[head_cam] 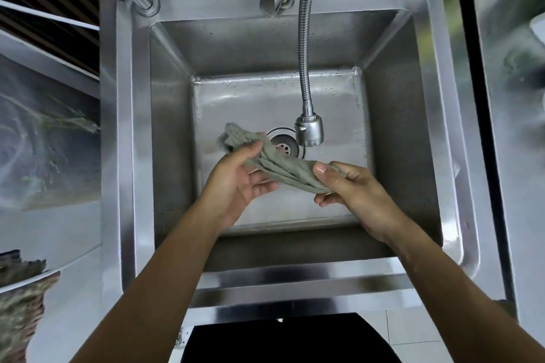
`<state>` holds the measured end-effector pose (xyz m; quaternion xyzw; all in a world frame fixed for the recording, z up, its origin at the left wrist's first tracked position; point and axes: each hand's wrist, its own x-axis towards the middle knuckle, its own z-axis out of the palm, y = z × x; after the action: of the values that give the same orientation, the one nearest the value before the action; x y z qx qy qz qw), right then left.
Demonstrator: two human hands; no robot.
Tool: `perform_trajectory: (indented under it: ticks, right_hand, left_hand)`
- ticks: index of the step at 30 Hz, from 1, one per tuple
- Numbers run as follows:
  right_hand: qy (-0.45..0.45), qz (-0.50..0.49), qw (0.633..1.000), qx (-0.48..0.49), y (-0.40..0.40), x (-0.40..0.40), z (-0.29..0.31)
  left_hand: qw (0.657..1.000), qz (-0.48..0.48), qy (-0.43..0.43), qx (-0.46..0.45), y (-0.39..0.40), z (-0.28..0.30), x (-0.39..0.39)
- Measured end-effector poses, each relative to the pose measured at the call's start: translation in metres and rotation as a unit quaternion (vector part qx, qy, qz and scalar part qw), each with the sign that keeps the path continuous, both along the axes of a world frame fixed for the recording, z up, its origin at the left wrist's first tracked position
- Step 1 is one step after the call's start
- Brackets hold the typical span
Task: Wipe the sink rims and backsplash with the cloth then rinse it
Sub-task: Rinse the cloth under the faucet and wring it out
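we hold the grey-green cloth (pixel 277 165) bunched over the sink (pixel 413 132) basin, above the drain (pixel 283 142). left hand (pixel 236 183) fingers curl round one end, right hand (pixel 351 188) pinches the other. spray head (pixel 309 130) hangs just beside.

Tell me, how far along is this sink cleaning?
Probably late on. Both hands, left and right, hold the bunched cloth over the drain, beside the spray head. No water shows running, so the rinse looks unfinished. Whether the rims were wiped, I cannot tell.
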<state>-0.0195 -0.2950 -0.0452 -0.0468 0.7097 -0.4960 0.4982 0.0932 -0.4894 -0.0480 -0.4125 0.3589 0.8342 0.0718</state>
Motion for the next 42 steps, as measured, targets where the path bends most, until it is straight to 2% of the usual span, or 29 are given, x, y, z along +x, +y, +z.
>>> perform_trajectory:
  ticks: [2, 5, 7, 10, 14, 18, 19, 22, 25, 29, 31, 35, 42]
  right_hand:
    - [-0.004, -0.023, 1.000, -0.010, 0.000, 0.008, -0.003]
    - [-0.038, -0.033, 0.998, 0.029, -0.004, 0.014, -0.005]
    - [-0.031, -0.015, 0.999, 0.038, -0.006, 0.016, -0.008]
    - [-0.034, -0.016, 0.999, -0.018, -0.013, 0.018, -0.004]
    - [-0.019, -0.056, 0.996, -0.070, -0.033, 0.022, 0.009]
    - [0.012, -0.089, 0.993, -0.074, -0.048, 0.023, 0.019]
    - [0.010, -0.101, 0.992, -0.072, -0.048, 0.022, 0.023]
    - [-0.019, -0.115, 0.990, -0.084, -0.045, 0.017, 0.033]
    - [-0.024, -0.120, 0.989, -0.079, -0.046, 0.013, 0.043]
    - [-0.015, -0.125, 0.988, -0.086, -0.047, 0.008, 0.053]
    - [-0.028, -0.163, 0.982, -0.089, -0.041, 0.006, 0.057]
    - [-0.040, -0.224, 0.971, -0.075, -0.016, 0.001, 0.074]
    - [-0.060, -0.325, 0.939, -0.091, 0.047, -0.015, 0.106]
  left_hand:
    - [0.999, 0.030, 0.009, 0.025, -0.003, 0.000, 0.003]
    - [1.000, 0.016, 0.004, -0.013, -0.008, -0.004, 0.009]
    - [0.999, -0.005, -0.008, -0.050, -0.009, -0.001, 0.009]
    - [0.989, -0.051, -0.029, -0.135, -0.010, 0.001, 0.007]
    - [0.984, -0.118, -0.004, -0.134, -0.012, 0.015, -0.003]
    - [0.947, -0.192, 0.027, -0.257, -0.017, 0.025, -0.010]
    - [0.945, -0.198, 0.026, -0.259, -0.020, 0.026, -0.012]
    - [0.961, -0.198, 0.019, -0.191, -0.031, 0.032, -0.016]
    - [0.950, -0.238, 0.039, -0.197, -0.034, 0.041, -0.023]
    - [0.945, -0.244, 0.072, -0.204, -0.033, 0.050, -0.032]
    - [0.942, -0.273, 0.080, -0.179, -0.032, 0.054, -0.034]
    - [0.913, -0.362, 0.092, -0.164, -0.020, 0.066, -0.044]
    - [0.903, -0.387, 0.124, -0.141, 0.038, 0.088, -0.068]
